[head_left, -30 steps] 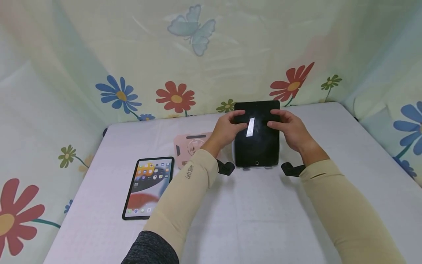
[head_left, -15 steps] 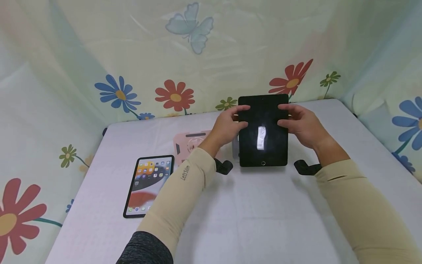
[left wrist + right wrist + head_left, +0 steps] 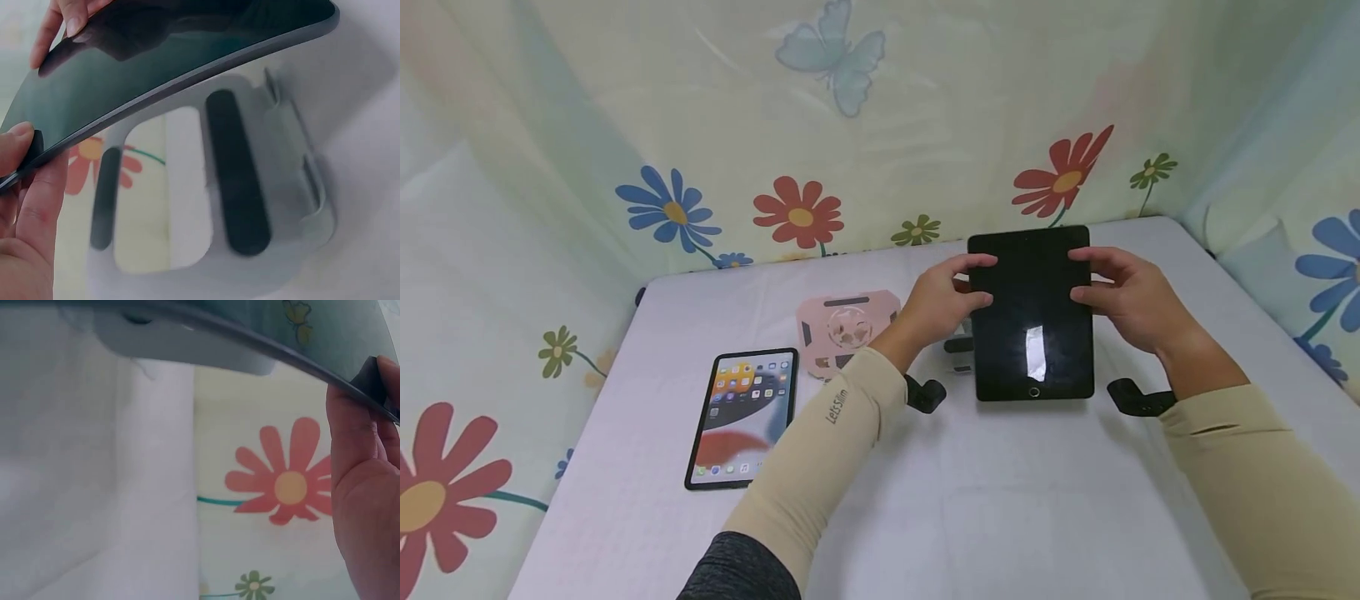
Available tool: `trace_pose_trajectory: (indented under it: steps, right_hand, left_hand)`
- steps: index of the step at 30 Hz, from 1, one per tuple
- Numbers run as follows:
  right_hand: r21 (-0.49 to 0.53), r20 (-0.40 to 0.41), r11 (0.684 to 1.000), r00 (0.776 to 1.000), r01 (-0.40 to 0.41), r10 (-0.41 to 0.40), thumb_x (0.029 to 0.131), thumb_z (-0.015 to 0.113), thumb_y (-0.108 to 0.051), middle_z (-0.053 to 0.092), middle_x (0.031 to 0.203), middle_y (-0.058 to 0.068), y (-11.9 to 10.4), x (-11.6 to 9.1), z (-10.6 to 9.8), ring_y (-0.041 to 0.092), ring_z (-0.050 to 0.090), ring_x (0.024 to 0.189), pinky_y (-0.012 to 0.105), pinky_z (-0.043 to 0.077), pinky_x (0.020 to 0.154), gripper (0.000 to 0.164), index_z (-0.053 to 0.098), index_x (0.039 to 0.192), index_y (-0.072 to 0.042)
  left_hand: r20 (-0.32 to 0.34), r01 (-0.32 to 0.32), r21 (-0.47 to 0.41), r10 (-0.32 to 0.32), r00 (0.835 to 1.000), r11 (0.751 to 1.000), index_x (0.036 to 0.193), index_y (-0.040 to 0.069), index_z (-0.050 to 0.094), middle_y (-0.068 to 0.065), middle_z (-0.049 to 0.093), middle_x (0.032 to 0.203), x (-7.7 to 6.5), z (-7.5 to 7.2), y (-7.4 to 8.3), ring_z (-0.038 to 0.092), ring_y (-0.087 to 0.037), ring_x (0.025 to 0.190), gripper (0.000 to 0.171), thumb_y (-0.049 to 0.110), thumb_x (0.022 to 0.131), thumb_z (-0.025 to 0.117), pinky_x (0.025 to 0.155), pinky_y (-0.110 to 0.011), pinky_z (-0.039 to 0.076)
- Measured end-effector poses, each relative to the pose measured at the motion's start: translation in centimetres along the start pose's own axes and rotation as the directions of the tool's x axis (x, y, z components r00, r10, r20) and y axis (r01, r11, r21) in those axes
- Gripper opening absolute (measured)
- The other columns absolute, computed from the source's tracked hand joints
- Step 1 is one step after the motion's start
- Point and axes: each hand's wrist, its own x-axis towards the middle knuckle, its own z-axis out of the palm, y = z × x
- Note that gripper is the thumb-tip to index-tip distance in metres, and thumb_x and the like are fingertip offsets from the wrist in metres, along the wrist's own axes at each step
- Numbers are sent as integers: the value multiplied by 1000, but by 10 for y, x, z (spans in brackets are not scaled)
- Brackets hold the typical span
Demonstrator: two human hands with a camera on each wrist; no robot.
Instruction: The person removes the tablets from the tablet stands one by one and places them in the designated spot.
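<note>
Tablet point(image 3: 1037, 308) is leaning back right between the two sets of fingers, its dark screen catching a streak of light! Left hand point(image 3: 942, 298) is pinching one side edge, right hand point(image 3: 1135, 296) is pinching the opposite one. Grey stand point(image 3: 240, 175) is sitting behind, closer to the left fingers, its black pads showing. Left of those fingers, a pink panel point(image 3: 824, 340) is lying on the white-covered bench point(image 3: 992, 500); farther left and nearer the person, a second tablet point(image 3: 741, 417) is glowing with icons.
</note>
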Motion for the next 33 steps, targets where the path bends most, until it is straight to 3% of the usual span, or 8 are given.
trace_pose_trajectory:
  steps: [5, 10, 12, 16, 19, 24, 30, 33]
  right_hand:
    - [70, 3, 997, 1000, 23, -23, 100, 62, -8, 32, 146, 16, 13, -8, -6, 6, 46, 106, 10, 47, 78, 47, 52, 143, -23]
    - [148, 15, 989, 1000, 3, -6, 100, 60, -5, 32, 148, 12, 26, -19, -15, 3, 51, 105, 9, 47, 79, 47, 53, 140, -27]
    - [252, 25, 968, 1000, 10, -16, 99, 59, 1, 37, 144, 5, 30, -24, -19, 1, 55, 102, 10, 48, 78, 47, 57, 136, -28]
    - [461, 43, 887, 997, 31, -57, 96, 55, 13, 45, 127, -7, 38, -31, -24, 3, 64, 90, 13, 52, 75, 48, 63, 126, -24]
    - [494, 53, 869, 997, 26, -60, 95, 54, 15, 47, 125, -6, 43, -36, -26, 4, 65, 88, 14, 52, 74, 49, 63, 125, -23]
    - [433, 55, 901, 998, 13, -41, 95, 54, 14, 45, 124, -8, 52, -42, -29, 5, 62, 82, 14, 50, 71, 50, 63, 125, -25]
    - [255, 46, 967, 999, 9, -22, 97, 57, 9, 45, 123, -12, 60, -48, -35, 2, 61, 82, 14, 50, 70, 48, 60, 126, -28]
    - [222, 54, 975, 998, -2, -10, 98, 57, 6, 46, 123, -14, 64, -50, -36, 1, 62, 85, 14, 51, 71, 45, 58, 126, -29]
  left_hand:
    - [9, -18, 10, 18, 1000, 1000, 133, 30, 63, 5, 58, 109, -2, 13, -5, 54, -12, 97, 45, 13, 93, 73, 64, -24, 50]
    - [11, -33, -39, 34, 999, 999, 133, 27, 63, 7, 59, 112, -3, 32, -9, 56, -9, 91, 45, 10, 92, 73, 63, -23, 50]
    - [17, -34, -60, 35, 999, 998, 134, 26, 63, 6, 60, 109, -3, 39, -9, 58, -9, 86, 46, 9, 92, 74, 62, -23, 50]
    - [21, -23, -55, 24, 999, 998, 132, 28, 64, 6, 62, 105, -3, 51, -10, 58, -6, 84, 46, 10, 91, 75, 62, -22, 49]
    - [19, -15, -29, 16, 1000, 999, 131, 28, 65, 9, 63, 111, -3, 58, -12, 57, -3, 88, 45, 12, 90, 76, 63, -21, 49]
    - [22, 28, -42, -27, 999, 999, 129, 30, 67, 11, 62, 114, -5, 69, -16, 57, -1, 89, 44, 13, 89, 77, 63, -22, 49]
    - [30, 41, -75, -39, 999, 996, 127, 29, 68, 5, 61, 91, -7, 81, -20, 55, -4, 79, 43, 12, 89, 77, 59, -22, 47]
    - [26, 37, -69, -36, 999, 997, 126, 27, 68, 4, 58, 85, -8, 86, -23, 53, -6, 77, 42, 10, 89, 77, 60, -21, 46]
